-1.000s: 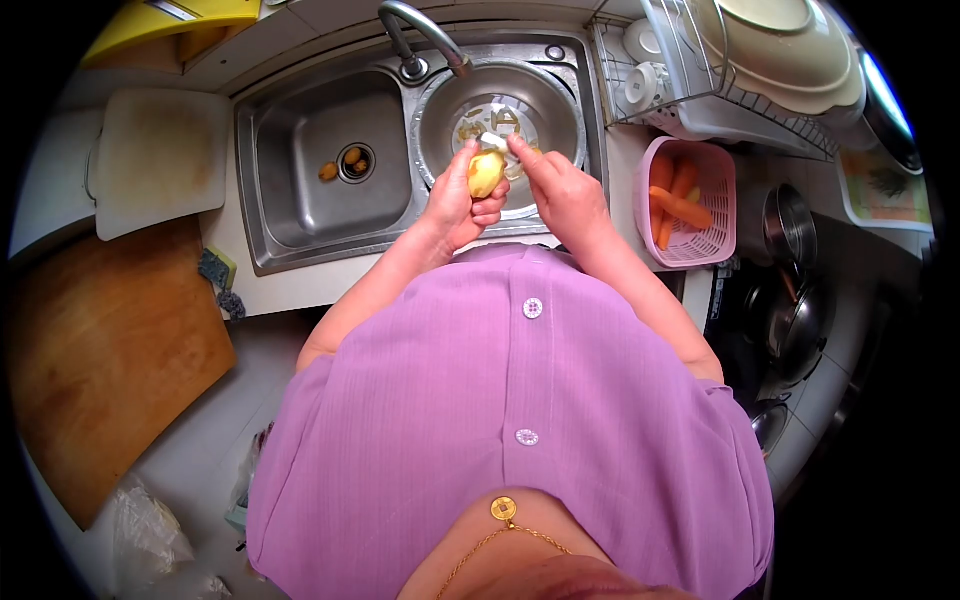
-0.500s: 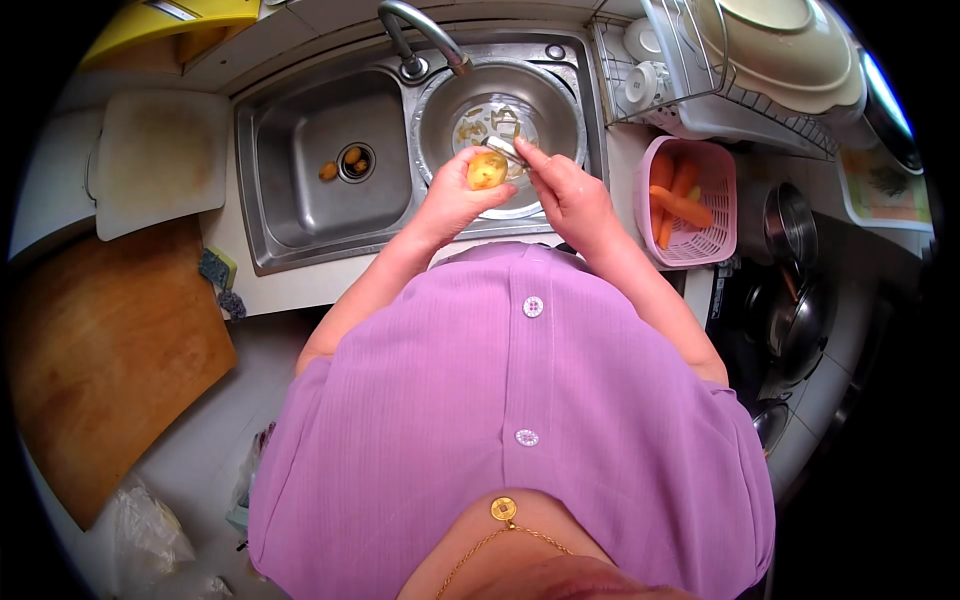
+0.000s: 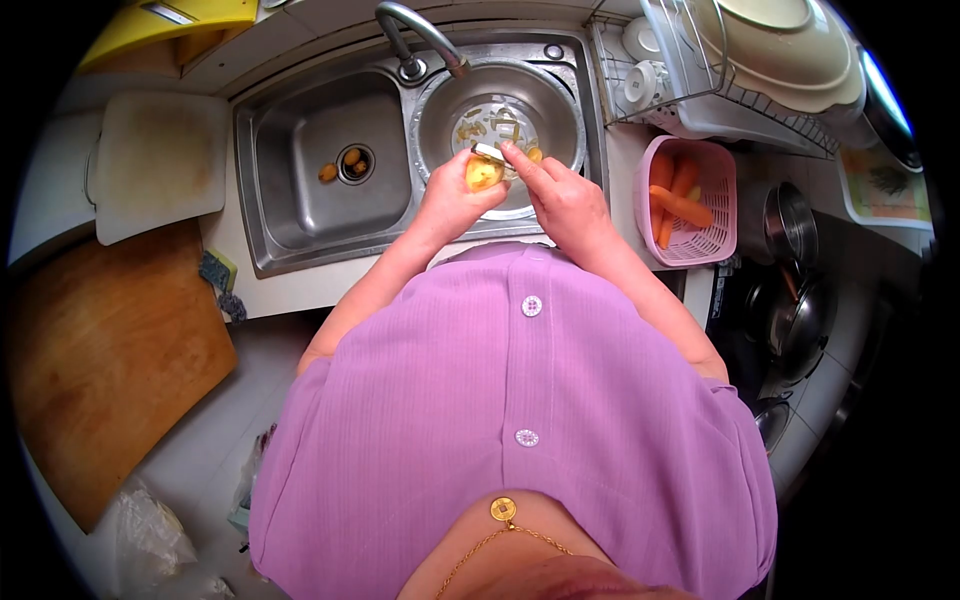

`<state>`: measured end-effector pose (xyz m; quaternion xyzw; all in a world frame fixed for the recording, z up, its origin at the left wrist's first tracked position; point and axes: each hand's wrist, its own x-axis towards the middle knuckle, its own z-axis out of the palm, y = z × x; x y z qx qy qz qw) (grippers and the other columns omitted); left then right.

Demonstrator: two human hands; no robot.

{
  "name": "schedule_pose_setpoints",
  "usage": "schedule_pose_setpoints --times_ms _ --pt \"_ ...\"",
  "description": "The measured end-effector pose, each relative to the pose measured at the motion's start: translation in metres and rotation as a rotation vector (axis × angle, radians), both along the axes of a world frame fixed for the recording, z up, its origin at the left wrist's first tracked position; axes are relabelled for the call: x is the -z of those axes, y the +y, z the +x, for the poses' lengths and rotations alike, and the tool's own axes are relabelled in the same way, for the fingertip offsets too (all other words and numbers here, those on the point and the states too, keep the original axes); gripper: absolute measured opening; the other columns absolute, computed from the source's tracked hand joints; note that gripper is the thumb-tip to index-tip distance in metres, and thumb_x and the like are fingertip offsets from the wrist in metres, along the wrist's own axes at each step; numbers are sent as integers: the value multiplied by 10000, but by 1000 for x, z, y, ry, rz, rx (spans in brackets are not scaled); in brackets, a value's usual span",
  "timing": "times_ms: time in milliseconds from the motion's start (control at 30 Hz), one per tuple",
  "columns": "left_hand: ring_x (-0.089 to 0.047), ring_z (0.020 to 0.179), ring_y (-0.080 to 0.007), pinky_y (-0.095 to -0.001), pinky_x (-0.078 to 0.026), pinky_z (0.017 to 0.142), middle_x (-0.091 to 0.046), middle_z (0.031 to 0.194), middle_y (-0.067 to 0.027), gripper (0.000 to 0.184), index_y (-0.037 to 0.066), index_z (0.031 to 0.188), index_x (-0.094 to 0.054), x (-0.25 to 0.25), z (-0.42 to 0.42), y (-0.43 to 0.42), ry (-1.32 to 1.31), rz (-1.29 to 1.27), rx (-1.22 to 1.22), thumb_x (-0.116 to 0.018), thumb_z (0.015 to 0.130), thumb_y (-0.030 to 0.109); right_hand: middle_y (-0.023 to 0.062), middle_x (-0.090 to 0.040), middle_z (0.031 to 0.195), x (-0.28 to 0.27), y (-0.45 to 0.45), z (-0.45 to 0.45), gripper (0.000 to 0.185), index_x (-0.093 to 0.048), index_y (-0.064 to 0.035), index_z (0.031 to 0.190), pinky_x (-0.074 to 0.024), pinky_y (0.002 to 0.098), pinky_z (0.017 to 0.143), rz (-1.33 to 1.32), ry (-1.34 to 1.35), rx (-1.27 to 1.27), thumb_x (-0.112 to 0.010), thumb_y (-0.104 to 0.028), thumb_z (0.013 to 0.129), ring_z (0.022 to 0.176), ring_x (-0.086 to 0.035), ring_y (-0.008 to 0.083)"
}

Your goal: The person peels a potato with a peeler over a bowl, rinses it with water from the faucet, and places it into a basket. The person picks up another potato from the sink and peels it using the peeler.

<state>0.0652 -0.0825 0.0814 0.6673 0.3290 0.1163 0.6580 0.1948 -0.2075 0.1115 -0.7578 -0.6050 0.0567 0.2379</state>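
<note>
My left hand (image 3: 453, 198) is wrapped round a partly peeled yellow potato (image 3: 484, 177). A peeler with a white part (image 3: 490, 152) is gripped in my right hand (image 3: 566, 200), its head lying against the top of the potato. Both hands are over the near rim of a round metal basin (image 3: 430, 100) in the right sink bowl. Peel strips (image 3: 508, 128) lie in the basin. Another yellow piece, perhaps a potato, shows just past my right fingers, mostly hidden. Several small brown potatoes (image 3: 328, 172) rest around the drain of the left sink bowl (image 3: 290, 220).
A curved faucet (image 3: 420, 25) arches over the sink. To the right stands a pink basket (image 3: 727, 200) of carrots (image 3: 683, 206), below a wire dish rack (image 3: 620, 100). At left are a white cutting board (image 3: 160, 165), a large wooden board (image 3: 110, 350) and a sponge (image 3: 217, 268).
The peeler has moved left, from the potato's upper right side onto its top. My right hand has shifted slightly with it, while my left hand still holds the potato.
</note>
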Motion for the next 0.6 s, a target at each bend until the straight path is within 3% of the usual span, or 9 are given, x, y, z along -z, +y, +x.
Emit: schedule_pose_setpoints --times_ms 167,267,333,500,567,600 --pt "-586 754 -71 -242 -492 690 -628 833 -22 342 8 1037 -567 -10 -4 -5 -52 11 -10 -732 758 114 81 -542 771 25 -5 12 599 -478 -257 1327 -502 394 565 -186 -71 82 -556 -34 777 651 -599 267" --pt "-535 732 -40 -222 -458 629 -583 815 25 249 49 994 -572 -6 -4 1 -94 -71 -6 -707 800 126 94 -551 779 31 -9 17 595 -466 -253 1332 -504 403 574 -131 67 120 -558 -39 785 655 -598 287" --pt "-532 735 -35 -220 -454 626 -584 821 26 242 50 996 -573 -2 -4 1 -99 -170 -11 -703 804 120 91 -550 771 15 -1 9 578 -471 -256 1328 -506 400 576 55 175 92 -562 -50 796 652 -593 293" --pt "-511 699 -21 -196 -424 585 -576 827 33 231 53 993 -572 -1 0 0 -100 -342 -51 -699 810 115 56 -537 751 -4 2 -4 587 -495 -253 1318 -504 363 558 67 57 -77 -554 -43 773 647 -592 241" --pt "-568 853 -76 -239 -483 741 -608 949 -14 300 22 1057 -561 9 0 -1 -131 -318 -56 -702 801 85 59 -533 746 -6 1 -4 597 -493 -253 1321 -504 365 561 52 4 -56 -552 -44 765 654 -595 238" --pt "-568 853 -76 -239 -483 741 -608 949 -14 300 22 1057 -561 9 -1 -1 -130 -318 -55 -702 801 85 62 -529 742 -6 1 -3 607 -490 -254 1323 -504 367 565 36 -50 -36 -550 -45 756 662 -599 235"
